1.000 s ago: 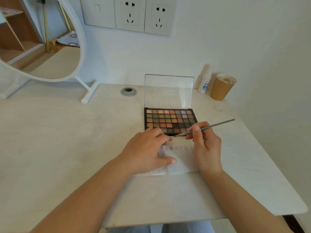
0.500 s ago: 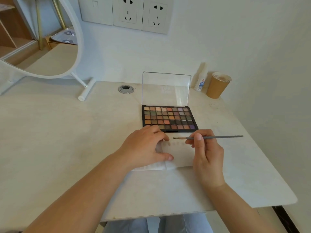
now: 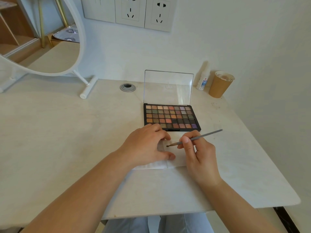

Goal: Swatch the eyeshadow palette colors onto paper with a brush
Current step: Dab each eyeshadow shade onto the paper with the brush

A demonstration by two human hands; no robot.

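An open eyeshadow palette [image 3: 171, 117] with several rows of coloured pans lies on the white desk, its clear lid [image 3: 168, 87] standing upright behind it. Just in front lies a white sheet of paper [image 3: 178, 158]. My left hand [image 3: 148, 145] rests flat on the paper's left part and holds it down. My right hand [image 3: 196, 152] pinches a thin grey brush [image 3: 202, 136]; the dark brush tip touches the paper near my left fingers.
A round white mirror [image 3: 42, 39] on a stand is at the back left. A cable grommet [image 3: 127, 87] sits in the desk behind the palette. A small white bottle [image 3: 202, 79] and a brown paper cup [image 3: 220, 84] stand at the back right. Wall sockets [image 3: 129, 10] above.
The brush tip has come away from the palette's front row and down onto the paper. My right hand has tilted the handle up. My left hand has stayed on the paper.
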